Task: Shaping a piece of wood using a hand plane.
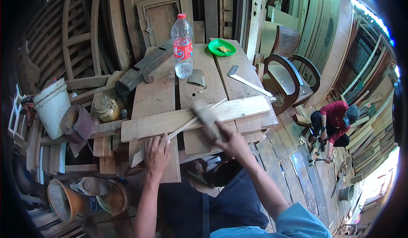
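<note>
A thin wooden strip [187, 126] slants across a broad pale plank [148, 126] on the workbench. My left hand [156, 155] holds the strip near its lower left end, fingers bent over it. In my right hand [233, 144] is a block-shaped tool [205, 114], smeared by motion, so its exact kind does not show. The tool hovers over or touches the strip and plank; I cannot tell which. Beyond the plank lie a curved brown scrap [196, 78] and a try square [250, 84] with a pale blade.
A water bottle [182, 59] and a green plate [216, 50] with food stand at the bench's far side. A sandpaper roll [78, 121], a jar [106, 107] and a white bucket [52, 106] are at left. A co-worker [335, 119] crouches at right, near a wooden chair [284, 83].
</note>
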Demonstrator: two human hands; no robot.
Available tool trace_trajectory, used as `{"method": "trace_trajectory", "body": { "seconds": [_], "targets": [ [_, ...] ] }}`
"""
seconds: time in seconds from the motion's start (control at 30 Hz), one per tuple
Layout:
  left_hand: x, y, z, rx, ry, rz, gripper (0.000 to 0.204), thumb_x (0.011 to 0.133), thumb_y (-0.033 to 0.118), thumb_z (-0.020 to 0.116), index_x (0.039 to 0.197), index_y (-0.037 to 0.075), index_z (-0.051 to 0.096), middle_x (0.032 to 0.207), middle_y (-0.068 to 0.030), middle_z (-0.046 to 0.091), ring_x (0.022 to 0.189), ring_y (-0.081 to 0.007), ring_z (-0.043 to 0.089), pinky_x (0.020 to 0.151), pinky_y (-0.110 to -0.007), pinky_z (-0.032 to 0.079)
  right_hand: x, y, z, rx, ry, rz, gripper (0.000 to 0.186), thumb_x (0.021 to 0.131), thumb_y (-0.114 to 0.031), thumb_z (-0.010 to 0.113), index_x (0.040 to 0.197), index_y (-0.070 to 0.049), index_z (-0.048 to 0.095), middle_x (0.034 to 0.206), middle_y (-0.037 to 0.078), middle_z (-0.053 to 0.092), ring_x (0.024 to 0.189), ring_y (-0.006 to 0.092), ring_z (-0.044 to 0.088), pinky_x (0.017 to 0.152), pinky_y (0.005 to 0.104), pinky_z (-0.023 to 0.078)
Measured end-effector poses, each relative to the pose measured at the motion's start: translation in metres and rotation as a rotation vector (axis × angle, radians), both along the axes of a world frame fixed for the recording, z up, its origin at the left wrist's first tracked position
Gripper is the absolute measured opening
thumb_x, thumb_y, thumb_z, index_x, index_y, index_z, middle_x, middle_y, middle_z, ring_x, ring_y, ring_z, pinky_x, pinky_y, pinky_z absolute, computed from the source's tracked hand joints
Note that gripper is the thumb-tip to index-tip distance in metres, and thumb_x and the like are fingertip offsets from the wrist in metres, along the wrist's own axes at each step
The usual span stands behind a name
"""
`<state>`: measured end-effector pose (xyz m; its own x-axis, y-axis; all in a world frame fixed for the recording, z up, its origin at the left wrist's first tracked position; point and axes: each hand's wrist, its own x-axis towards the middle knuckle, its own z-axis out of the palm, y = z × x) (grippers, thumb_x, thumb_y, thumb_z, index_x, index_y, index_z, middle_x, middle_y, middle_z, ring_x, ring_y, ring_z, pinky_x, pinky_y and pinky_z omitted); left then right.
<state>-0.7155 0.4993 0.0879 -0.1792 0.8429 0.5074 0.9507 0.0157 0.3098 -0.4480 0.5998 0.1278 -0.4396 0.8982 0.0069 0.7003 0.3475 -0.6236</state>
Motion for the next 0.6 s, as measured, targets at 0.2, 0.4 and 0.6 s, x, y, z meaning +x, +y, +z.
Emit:
{"method": "trace_trajectory", "body": {
  "seconds": [0.2, 0.4, 0.6],
  "targets": [
    [-0.002, -0.001, -0.007, 0.012, 0.001, 0.014, 0.028, 0.09, 0.018, 0.059, 0.113, 0.004, 0.066, 0.096, -0.012, 0.061, 0.091, -0.0312, 0.058, 0.08, -0.043, 0.046, -0.005, -0.024, 0.005, 0.065, -0.083, 0.143, 0.078, 0.078, -0.032, 0.068, 0.148, -0.026, 0.033, 0.094, 0.03, 0.065, 0.09, 0.0461, 0.064, 0.081, 0.0494, 0.052],
    [-0.002, 0.004, -0.002, 0.015, -0.006, 0.002, 0.028, 0.091, 0.019, 0.058, 0.114, 0.005, 0.065, 0.093, -0.0111, 0.059, 0.088, -0.029, 0.057, 0.079, -0.042, 0.046, 0.003, 0.013, 0.006, -0.069, -0.003, -0.134, 0.076, 0.079, -0.033, 0.066, 0.148, -0.024, 0.035, 0.096, 0.029, 0.066, 0.092, 0.045, 0.064, 0.083, 0.0483, 0.051],
    [-0.004, -0.002, -0.001, -0.006, 0.022, 0.02, 0.028, 0.091, 0.02, 0.058, 0.114, 0.005, 0.065, 0.093, -0.0104, 0.06, 0.088, -0.0281, 0.058, 0.081, -0.042, 0.046, -0.003, 0.004, 0.01, -0.104, -0.062, -0.048, 0.076, 0.081, -0.036, 0.064, 0.149, -0.026, 0.032, 0.104, 0.031, 0.064, 0.097, 0.0454, 0.062, 0.087, 0.0492, 0.049]
  ]
}}
